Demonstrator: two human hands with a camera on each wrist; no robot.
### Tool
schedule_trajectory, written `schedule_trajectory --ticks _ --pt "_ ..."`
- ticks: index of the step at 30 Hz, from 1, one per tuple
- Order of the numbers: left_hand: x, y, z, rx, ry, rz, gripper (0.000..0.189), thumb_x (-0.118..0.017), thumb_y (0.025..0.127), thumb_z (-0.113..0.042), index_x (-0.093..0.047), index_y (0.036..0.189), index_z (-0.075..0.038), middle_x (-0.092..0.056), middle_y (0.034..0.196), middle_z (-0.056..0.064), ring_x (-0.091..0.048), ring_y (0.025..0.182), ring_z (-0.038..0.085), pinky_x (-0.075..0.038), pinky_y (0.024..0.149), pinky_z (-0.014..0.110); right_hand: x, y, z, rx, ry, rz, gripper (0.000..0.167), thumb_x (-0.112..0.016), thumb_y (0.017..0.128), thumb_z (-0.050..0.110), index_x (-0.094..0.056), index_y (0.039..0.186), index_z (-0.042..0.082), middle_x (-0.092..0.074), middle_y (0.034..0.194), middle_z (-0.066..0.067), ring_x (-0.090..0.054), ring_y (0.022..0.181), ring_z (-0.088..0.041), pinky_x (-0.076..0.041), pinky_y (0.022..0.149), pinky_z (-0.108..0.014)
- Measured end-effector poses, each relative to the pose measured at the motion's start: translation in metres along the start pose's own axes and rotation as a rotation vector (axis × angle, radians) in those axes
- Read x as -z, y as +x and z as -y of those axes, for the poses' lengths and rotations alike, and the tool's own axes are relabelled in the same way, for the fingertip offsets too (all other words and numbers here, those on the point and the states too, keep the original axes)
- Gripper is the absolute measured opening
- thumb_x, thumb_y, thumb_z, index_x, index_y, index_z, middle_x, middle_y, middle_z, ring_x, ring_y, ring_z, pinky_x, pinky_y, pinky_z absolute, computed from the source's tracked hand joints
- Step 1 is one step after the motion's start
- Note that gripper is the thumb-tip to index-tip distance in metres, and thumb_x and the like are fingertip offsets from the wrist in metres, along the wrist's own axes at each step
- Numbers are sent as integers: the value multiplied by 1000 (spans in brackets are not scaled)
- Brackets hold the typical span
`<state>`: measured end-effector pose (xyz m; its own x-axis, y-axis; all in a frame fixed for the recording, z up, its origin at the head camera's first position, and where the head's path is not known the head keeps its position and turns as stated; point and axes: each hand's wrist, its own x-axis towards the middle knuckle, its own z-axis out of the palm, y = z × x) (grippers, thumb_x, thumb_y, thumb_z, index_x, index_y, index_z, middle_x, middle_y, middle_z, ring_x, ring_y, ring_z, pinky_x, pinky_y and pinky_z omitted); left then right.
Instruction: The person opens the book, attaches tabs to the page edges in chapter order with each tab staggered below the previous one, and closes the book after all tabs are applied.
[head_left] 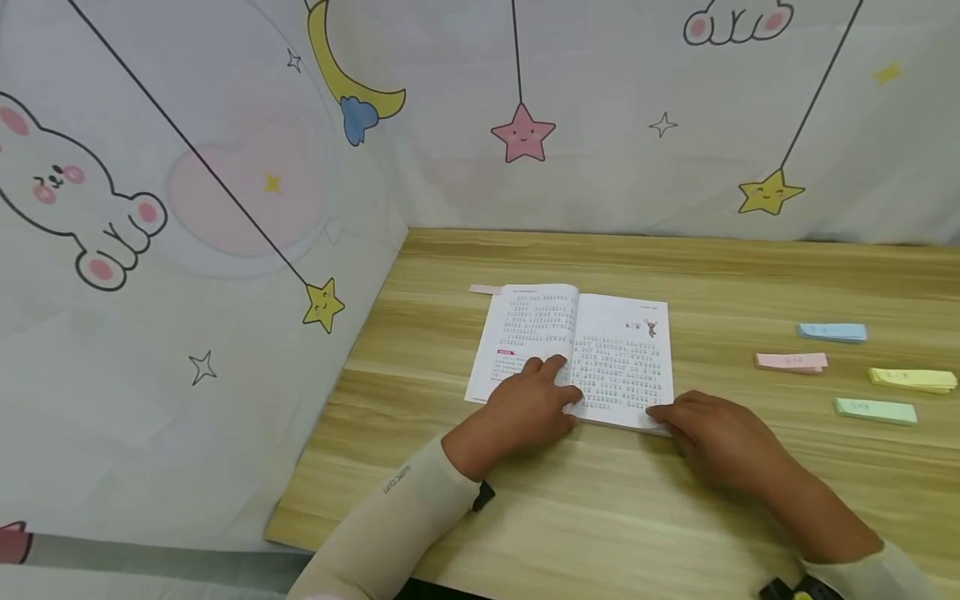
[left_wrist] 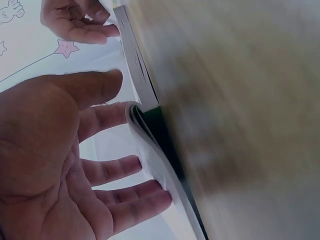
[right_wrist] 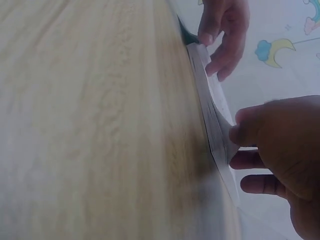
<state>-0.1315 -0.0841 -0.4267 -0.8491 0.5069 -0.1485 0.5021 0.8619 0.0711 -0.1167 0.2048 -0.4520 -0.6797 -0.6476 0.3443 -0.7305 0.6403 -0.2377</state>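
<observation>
An open book (head_left: 622, 358) lies on the wooden table (head_left: 600, 517), its print too small to read, and the left hand (head_left: 525, 412) rests across its lower inner part, hiding some of the left page (head_left: 536, 317) and of the fold. That hand is spread with nearly straight fingers, pressing on the paper and gripping nothing. At the book's lower right corner the right hand (head_left: 723, 437) has its thumb and a finger closed on the edge of the right page (head_left: 622, 367); the right wrist view shows the paper bent up there, though how many leaves are caught cannot be told. From the book's upper left edge juts a pale pink strip (head_left: 483, 289), its other end out of sight. To the right of the book lie a pink slip (head_left: 791, 362), a blue slip (head_left: 832, 332), a green slip (head_left: 876, 411) and a yellow slip (head_left: 912, 380), their marks too small to make out. Beneath the book's pages a dark green cover (left_wrist: 162, 132) shows only in part, and beyond the book a printed backdrop (head_left: 600, 183) is cut off by the frame, as are both sleeves.
</observation>
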Motion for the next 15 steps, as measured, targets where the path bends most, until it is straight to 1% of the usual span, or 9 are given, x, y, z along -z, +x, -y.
schedule_trajectory --ticks 4,6,7,9,11,12,13,14,15 --pt "0 -1 1 7 -18 23 39 -66 97 -48 -68 134 -36 -40 155 9 -47 128 28 -51 88 36 2 -2 -5 -15 11 24 30 -76 84 10 -76 114 12 -71 98 5 -67 89 -12 -55 71 -37" --pt "0 -1 1 3 -21 20 39 -67 97 -48 -68 134 -36 -40 155 9 -48 128 28 -51 88 36 8 -4 -15 -59 -5 6 29 -75 86 11 -76 115 11 -72 100 0 -69 91 -19 -55 71 -42" --pt "0 -1 2 -1 -20 16 39 -67 97 -47 -68 134 -36 -41 155 9 -48 128 28 -51 88 36 12 -6 -23 -102 -21 -7 29 -74 87 11 -76 116 9 -73 100 -4 -70 91 -24 -55 68 -45" --pt "0 0 2 -11 -17 6 38 -67 97 -46 -68 134 -36 -41 154 8 -49 127 27 -51 88 36 26 -11 -44 -227 -56 -29 26 -72 91 10 -74 117 6 -73 103 -14 -69 93 -35 -53 67 -52" --pt "0 1 3 -23 -12 -1 37 -67 97 -45 -68 134 -36 -42 154 8 -50 126 27 -52 87 35 42 -18 -68 -370 -98 -53 26 -69 93 7 -71 118 1 -70 106 -26 -65 94 -46 -51 65 -58" --pt "1 1 3 -29 -8 -3 37 -67 98 -44 -68 134 -36 -42 154 8 -50 126 27 -52 86 35 51 -23 -80 -455 -115 -48 26 -66 95 7 -69 119 -1 -68 108 -30 -63 94 -50 -50 64 -60" --pt "2 1 2 -34 -4 -3 37 -67 98 -43 -68 134 -36 -42 154 8 -50 126 27 -52 86 34 59 -29 -92 -526 -129 -32 26 -62 97 6 -66 121 -5 -66 109 -33 -62 93 -52 -48 63 -61" --pt "3 2 2 -38 -2 -3 37 -67 98 -43 -68 134 -36 -42 154 8 -50 126 27 -52 87 34 66 -35 -104 -582 -142 -24 26 -58 99 4 -64 121 -9 -64 108 -36 -61 87 -52 -47 63 -61" --pt "4 2 2 -40 1 1 37 -66 98 -42 -68 135 -36 -42 154 8 -50 126 28 -52 87 34 72 -43 -116 -633 -148 -14 27 -54 101 3 -60 122 -13 -61 108 -39 -59 86 -53 -46 65 -62"
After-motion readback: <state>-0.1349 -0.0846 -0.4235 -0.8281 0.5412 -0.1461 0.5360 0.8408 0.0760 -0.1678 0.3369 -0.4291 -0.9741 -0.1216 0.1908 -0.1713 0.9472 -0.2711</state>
